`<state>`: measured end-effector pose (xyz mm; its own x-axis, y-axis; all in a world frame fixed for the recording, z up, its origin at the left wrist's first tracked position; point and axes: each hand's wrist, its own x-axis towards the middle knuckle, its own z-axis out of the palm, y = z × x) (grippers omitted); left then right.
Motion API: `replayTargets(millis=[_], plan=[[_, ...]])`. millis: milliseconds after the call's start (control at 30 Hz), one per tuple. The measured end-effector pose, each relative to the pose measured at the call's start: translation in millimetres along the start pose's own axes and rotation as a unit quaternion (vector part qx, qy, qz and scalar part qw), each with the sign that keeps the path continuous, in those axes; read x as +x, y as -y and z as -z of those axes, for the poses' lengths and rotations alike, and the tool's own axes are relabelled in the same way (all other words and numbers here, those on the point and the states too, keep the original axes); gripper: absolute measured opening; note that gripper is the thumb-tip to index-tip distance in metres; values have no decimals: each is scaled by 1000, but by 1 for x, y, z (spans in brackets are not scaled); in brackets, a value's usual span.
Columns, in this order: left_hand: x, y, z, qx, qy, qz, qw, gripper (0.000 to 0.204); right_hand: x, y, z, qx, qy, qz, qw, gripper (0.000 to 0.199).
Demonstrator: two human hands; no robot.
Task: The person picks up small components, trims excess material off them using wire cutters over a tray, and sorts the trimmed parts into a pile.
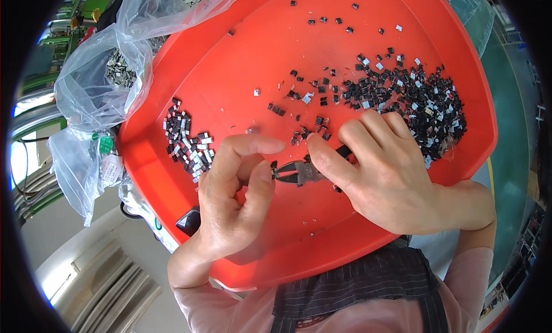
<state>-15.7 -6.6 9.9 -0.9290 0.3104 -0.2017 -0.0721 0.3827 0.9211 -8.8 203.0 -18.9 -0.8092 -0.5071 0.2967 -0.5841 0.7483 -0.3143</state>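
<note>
My right hand [386, 171] wraps round the dark handles of small pliers [310, 173], their jaws pointing left and parted. At the jaw tips is a small black piece [274, 166], next to the thumb of my left hand [234, 186]. The left fingers are curled in a pinch at that piece, its index finger reaching over the top; the exact grip is partly hidden. Both hands are above a large red tray [230, 74]. A dense heap of small black and silver pieces [437, 112] lies beyond my right hand. A smaller pile of similar pieces [185, 135] lies left of my left hand.
Clear plastic bags [86, 97] with many small metal pieces stand against the tray's left side. A black glossy object [188, 221] sits at the tray's near left edge. Loose pieces are scattered along the tray's far part. Green racks [57, 45] stand at far left.
</note>
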Motion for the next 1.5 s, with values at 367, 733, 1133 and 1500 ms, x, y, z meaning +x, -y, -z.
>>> replayTargets(millis=[367,733,1133,1500], plan=[[2,2,-1,-9,17,-59,998,25,1,-3,2,11,41,-11,999,42],[1,13,-2,-136,55,-186,972,33,12,-9,17,505,279,-102,810,22],[-1,10,-2,-111,29,-158,981,31,9,-9,14,579,258,-85,769,33],[4,-2,12,54,72,-102,991,19,8,-10,14,543,270,-99,789,32]])
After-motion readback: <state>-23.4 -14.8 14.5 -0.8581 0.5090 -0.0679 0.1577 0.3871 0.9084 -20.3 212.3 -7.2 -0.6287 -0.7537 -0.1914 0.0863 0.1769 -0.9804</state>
